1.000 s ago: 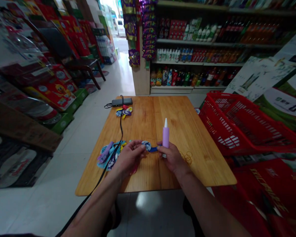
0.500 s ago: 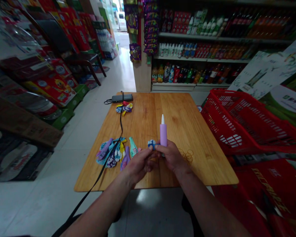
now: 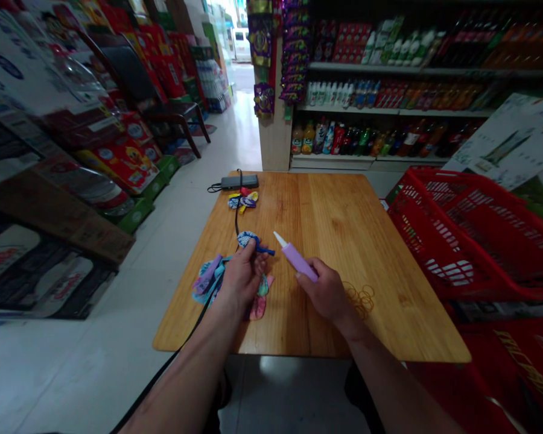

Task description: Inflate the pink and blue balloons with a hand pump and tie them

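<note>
You sit at a wooden table [image 3: 344, 217] in a shop aisle, looking down at your two bare hands. Your left hand [image 3: 241, 276] is closed in a pinch on a limp, uninflated blue patterned balloon [image 3: 248, 239]. It holds the balloon just above the tabletop, left of the table's middle, with the dark blue neck [image 3: 265, 249] poking out to the right. Your right hand [image 3: 328, 295] is wrapped around the lower barrel of a lilac hand pump [image 3: 297, 261]. The pump is tilted so that its white nozzle [image 3: 278, 238] points up and left toward the neck, near it but not touching. The balloon looks feather-light, soft and stretchy, so it will likely flop and fold unless you pinch it at the rolled rim of the neck. Thin rubber like this may tear if dragged hard over a tip. The pump appears to be rigid, smooth, light plastic, and gripping around the barrel, as you do, seems steadiest and leaves the tip free. A pile of flat balloons [image 3: 207, 278] lies beside and partly under your left hand. A scatter of rubber bands [image 3: 361, 299] lies just right of your right hand. A black cable [image 3: 236, 217] runs across the table to a grey device [image 3: 239, 181] at the far edge. A red basket [image 3: 470, 241] stands to the right of the table.
</note>
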A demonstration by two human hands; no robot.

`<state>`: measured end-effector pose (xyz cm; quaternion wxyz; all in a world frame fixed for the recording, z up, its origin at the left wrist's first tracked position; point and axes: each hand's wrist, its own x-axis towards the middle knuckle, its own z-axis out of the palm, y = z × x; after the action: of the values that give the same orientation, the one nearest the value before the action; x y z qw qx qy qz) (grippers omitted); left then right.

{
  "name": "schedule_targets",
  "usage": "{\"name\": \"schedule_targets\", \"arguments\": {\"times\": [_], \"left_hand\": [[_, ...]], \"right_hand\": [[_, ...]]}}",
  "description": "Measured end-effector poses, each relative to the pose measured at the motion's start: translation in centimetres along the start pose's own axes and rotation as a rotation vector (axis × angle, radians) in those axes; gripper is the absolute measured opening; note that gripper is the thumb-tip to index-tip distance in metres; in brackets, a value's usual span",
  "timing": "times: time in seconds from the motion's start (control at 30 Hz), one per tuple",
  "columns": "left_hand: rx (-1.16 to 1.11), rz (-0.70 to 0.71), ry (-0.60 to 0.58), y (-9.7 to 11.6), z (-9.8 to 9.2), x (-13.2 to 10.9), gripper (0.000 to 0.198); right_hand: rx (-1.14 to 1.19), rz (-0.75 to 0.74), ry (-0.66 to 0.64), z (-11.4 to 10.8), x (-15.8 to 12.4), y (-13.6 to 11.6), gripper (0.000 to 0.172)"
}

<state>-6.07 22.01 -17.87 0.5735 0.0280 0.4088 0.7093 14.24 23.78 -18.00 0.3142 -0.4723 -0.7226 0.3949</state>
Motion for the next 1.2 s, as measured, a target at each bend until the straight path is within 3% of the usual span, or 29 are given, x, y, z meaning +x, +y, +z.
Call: {"name": "schedule_targets", "arguments": {"times": [0.13,0.4,0.83,1.03,1.2], "left_hand": [[-0.005,0.035,0.056,1.0,-0.4,1.0,0.018],[-0.048,0.049,0.069,1.5,-1.0,1.5,0.021],[0.087,-0.004,0.022,0.7,-1.5,1.7,0.026],[0.163,-0.013,0.008,0.3,-0.9,1.0,0.023],[0.19,-0.061,-0.053,-0.1,-0.7,0.4,0.02]], "right_hand": [[-0.124,-0.084,-0.006,-0.2,-0.3,0.4,0.018],[-0.259,-0.075,-0.026,-0.5,-0.5,1.0,0.018],[-0.264,-0.059,-0.065,-0.4,-0.9,0.7,0.017],[-0.273,-0.059,-0.074,-0.2,-0.9,0.7,0.016],[-0.208,-0.012,-0.063,-0.2,-0.9,0.3,0.023]]}}
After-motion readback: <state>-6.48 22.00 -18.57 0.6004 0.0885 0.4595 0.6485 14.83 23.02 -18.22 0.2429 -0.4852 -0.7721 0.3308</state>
